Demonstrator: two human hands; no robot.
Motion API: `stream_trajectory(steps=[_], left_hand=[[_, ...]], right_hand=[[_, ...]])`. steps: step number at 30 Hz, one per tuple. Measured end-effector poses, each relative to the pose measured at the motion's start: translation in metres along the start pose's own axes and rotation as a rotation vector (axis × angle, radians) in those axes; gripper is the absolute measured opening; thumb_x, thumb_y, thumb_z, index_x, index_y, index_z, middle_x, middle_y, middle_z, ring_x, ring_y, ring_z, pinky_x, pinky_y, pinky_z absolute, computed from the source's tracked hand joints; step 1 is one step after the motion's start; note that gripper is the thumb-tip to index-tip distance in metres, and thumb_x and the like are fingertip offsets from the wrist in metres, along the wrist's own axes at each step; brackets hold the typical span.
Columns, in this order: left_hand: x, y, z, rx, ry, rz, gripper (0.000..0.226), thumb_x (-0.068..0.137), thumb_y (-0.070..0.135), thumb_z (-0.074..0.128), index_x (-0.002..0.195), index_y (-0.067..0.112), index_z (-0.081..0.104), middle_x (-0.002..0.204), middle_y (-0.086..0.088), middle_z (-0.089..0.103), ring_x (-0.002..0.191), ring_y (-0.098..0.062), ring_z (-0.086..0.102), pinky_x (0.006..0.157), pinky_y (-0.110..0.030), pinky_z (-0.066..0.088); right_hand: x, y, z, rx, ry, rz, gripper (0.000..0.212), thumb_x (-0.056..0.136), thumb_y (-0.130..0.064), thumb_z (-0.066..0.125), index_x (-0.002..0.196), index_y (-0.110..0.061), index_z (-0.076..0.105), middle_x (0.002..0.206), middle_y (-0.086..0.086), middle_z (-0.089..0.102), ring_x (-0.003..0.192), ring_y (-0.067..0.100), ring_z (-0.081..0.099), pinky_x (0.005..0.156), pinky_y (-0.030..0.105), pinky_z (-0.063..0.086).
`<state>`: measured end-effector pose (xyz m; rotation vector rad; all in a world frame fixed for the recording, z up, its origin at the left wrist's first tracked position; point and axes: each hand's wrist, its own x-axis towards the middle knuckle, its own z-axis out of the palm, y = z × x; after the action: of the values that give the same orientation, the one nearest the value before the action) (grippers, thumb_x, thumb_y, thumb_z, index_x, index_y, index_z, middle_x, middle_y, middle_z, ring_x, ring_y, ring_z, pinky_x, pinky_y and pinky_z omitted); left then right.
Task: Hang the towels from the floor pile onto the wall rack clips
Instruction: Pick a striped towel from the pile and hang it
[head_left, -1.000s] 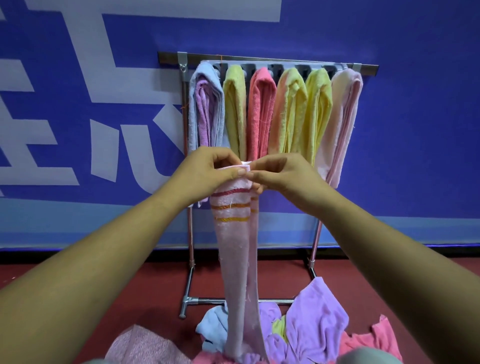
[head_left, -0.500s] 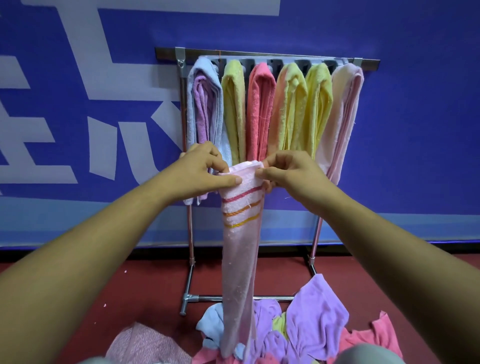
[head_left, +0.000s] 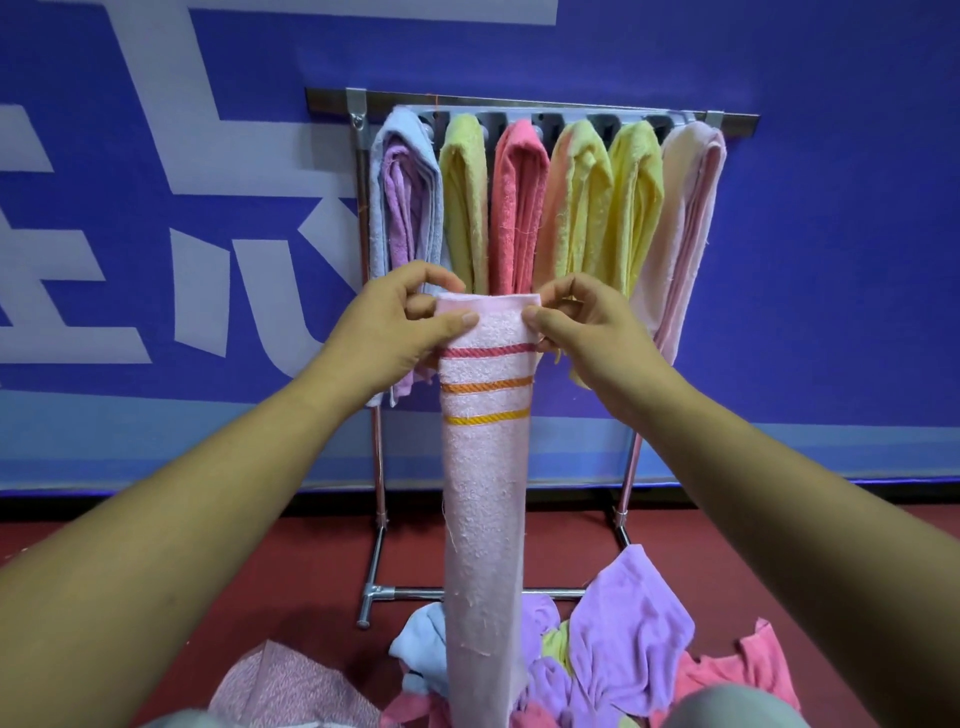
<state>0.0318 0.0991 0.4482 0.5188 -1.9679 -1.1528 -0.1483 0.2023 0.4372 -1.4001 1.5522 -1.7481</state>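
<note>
Pinching striped towel (head_left: 485, 493) by top corners with left hand (head_left: 400, 332) and right hand (head_left: 592, 338); likely light, limp, best gripped along hem between hands.

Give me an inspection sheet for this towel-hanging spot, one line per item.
Surface: dark red floor, carrying the rack's feet and the towel pile.
Job's things: silver metal rack with six folded towels hanging side by side; pale pink terry towel with red, orange and yellow stripes held up in front of it, hanging down before the loose pile of purple, blue and pink towels.
Clutter: pink patterned fabric at the lower left edge; unclear what it is.
Hands: left hand and right hand each pinch a top corner of the striped towel.
Cables: nothing seen.
Surroundings: blue wall with large white lettering behind the rack.
</note>
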Motion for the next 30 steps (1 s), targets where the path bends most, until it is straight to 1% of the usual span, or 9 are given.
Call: stream_trajectory(steps=[3,6,8,11,14,19,22,25,30], left_hand=[[0.002,-0.001,0.000,0.028,0.009,0.017,0.020,0.085,0.016,0.075,0.098,0.006,0.064,0.079,-0.010,0.073,0.069,-0.027,0.063,0.066,-0.058,0.055],[0.003,-0.003,0.000,0.042,-0.001,0.029,0.021,0.084,0.016,0.076,0.095,0.004,0.063,0.069,0.000,0.070,0.065,-0.016,0.062,0.060,-0.039,0.057],[0.003,-0.006,0.000,0.053,-0.016,0.037,0.024,0.083,0.015,0.077,0.095,0.000,0.062,0.063,0.003,0.066,0.061,-0.011,0.059,0.056,-0.027,0.053],[0.001,-0.009,0.003,0.062,-0.029,0.033,0.024,0.083,0.014,0.076,0.093,-0.002,0.061,0.063,-0.001,0.062,0.062,-0.011,0.055,0.057,-0.023,0.049],[-0.002,-0.011,0.004,0.050,-0.021,0.020,0.023,0.084,0.016,0.076,0.094,0.000,0.062,0.068,-0.007,0.063,0.066,-0.015,0.057,0.061,-0.025,0.050],[-0.007,-0.031,0.003,-0.082,-0.149,-0.085,0.037,0.085,0.012,0.074,0.119,0.008,0.063,0.107,-0.006,0.075,0.099,-0.015,0.070,0.087,-0.028,0.056],[-0.022,-0.072,0.009,0.105,-0.290,-0.200,0.030,0.084,0.017,0.076,0.114,0.016,0.070,0.106,0.004,0.076,0.100,-0.009,0.070,0.092,-0.029,0.055],[-0.044,-0.120,0.016,0.050,-0.358,-0.370,0.028,0.083,0.017,0.078,0.110,0.010,0.071,0.106,-0.002,0.076,0.101,-0.016,0.071,0.096,-0.038,0.054],[-0.070,-0.162,0.031,-0.080,-0.334,-0.509,0.025,0.080,0.015,0.080,0.103,0.006,0.073,0.103,-0.008,0.076,0.097,-0.020,0.070,0.092,-0.033,0.055]], right_hand=[[0.002,0.000,-0.004,0.001,-0.065,-0.022,0.016,0.094,-0.005,0.063,0.110,-0.007,0.060,0.070,0.004,0.055,0.066,0.021,0.051,0.044,0.015,0.034],[0.004,-0.002,-0.005,-0.033,-0.231,-0.013,0.036,0.090,-0.012,0.072,0.123,-0.009,0.061,0.079,0.001,0.063,0.066,0.006,0.057,0.055,0.015,0.045],[0.008,-0.002,-0.005,-0.142,-0.327,-0.026,0.033,0.085,-0.016,0.077,0.115,-0.008,0.067,0.091,0.002,0.069,0.081,0.010,0.062,0.075,0.030,0.052],[0.013,0.000,-0.003,-0.376,-0.367,-0.077,0.024,0.086,-0.023,0.077,0.097,-0.003,0.071,0.083,0.007,0.066,0.075,0.012,0.054,0.069,0.033,0.043],[0.016,-0.005,-0.002,-0.488,-0.374,-0.145,0.022,0.090,-0.023,0.073,0.092,-0.001,0.069,0.076,0.012,0.063,0.069,0.010,0.049,0.063,0.031,0.039],[0.020,-0.015,0.001,-0.554,-0.268,-0.258,0.026,0.095,-0.025,0.067,0.080,-0.006,0.058,0.066,-0.006,0.046,0.057,0.002,0.038,0.052,0.025,0.033],[0.031,-0.022,0.004,-0.448,-0.143,-0.268,0.033,0.093,-0.031,0.064,0.085,0.001,0.059,0.070,0.002,0.050,0.063,0.012,0.045,0.055,0.033,0.040],[0.042,-0.027,0.003,-0.415,-0.034,-0.264,0.029,0.089,-0.036,0.064,0.086,-0.007,0.064,0.071,-0.001,0.056,0.067,0.014,0.052,0.063,0.043,0.050],[0.053,-0.017,-0.010,-0.466,0.072,-0.226,0.023,0.092,-0.027,0.068,0.083,-0.006,0.063,0.068,-0.003,0.053,0.065,0.014,0.050,0.062,0.033,0.045]])
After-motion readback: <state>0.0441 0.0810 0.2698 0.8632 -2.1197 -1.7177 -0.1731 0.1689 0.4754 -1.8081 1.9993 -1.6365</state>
